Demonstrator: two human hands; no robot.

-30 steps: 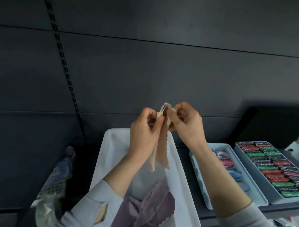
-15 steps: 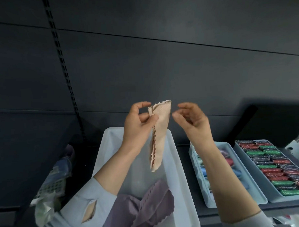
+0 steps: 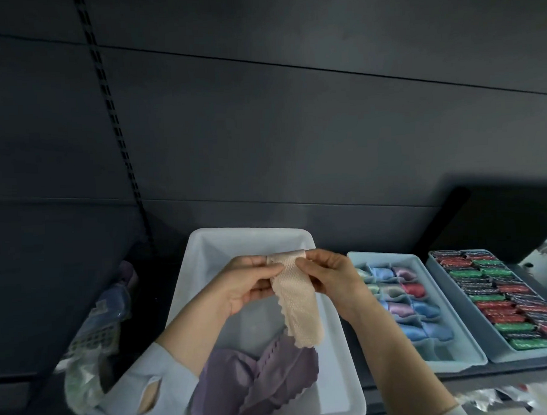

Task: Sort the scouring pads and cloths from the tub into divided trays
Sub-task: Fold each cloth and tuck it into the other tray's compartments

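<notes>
Above the white tub both hands hold a folded beige cloth with a scalloped edge. My left hand pinches its top left end and my right hand pinches the top right; the rest hangs down over the tub. At the tub's near end lies a crumpled purple cloth. To the right stands a light blue divided tray with folded blue, pink and purple cloths in its cells. Further right, a second tray is filled with rows of red, green and dark wrapped pads.
A bag of packaged goods leans at the left of the tub. A dark panelled wall with a slotted rail rises behind. Crinkled plastic shows below the shelf edge at the lower right.
My right hand came back onto the cloth after letting go. Both hands dropped lower over the tub, and the cloth is now folded over at its top into a narrower strip.
</notes>
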